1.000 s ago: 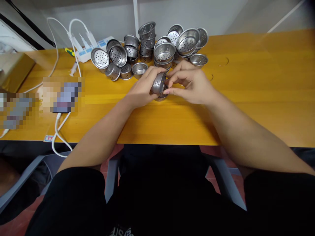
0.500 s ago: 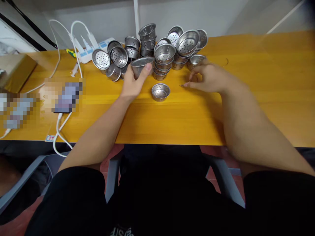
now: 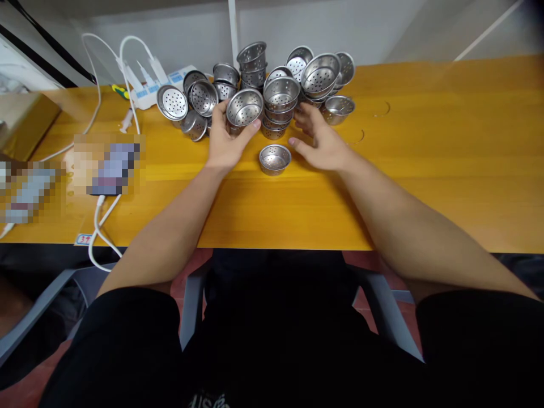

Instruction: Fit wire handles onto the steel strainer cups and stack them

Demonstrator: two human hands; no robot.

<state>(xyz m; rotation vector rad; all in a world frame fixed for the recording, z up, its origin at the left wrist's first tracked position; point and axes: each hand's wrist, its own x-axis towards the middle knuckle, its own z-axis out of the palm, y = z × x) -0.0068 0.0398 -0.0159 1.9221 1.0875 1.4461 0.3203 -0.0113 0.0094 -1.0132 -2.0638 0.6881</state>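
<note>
On my feed I'm seeing silver round metal cups (image 3: 281,92) showing dotted hole patterns, a yellow-orange wooden table (image 3: 442,164), a white-and-blue plastic power strip (image 3: 147,101), black cloth sleeves (image 3: 480,340), grey plastic chair armrests (image 3: 386,309), reddish floor tiles (image 3: 21,377).

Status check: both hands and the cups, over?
Left hand holds perforated metal cup. Right hand open beside cup stack. Lone cup stands on table in front of stack.

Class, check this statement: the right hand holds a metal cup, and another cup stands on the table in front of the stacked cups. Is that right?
Not quite. The head view shows that the left hand, not the right hand, holds a metal cup; another cup does stand on the table in front of the stacked cups.
</note>
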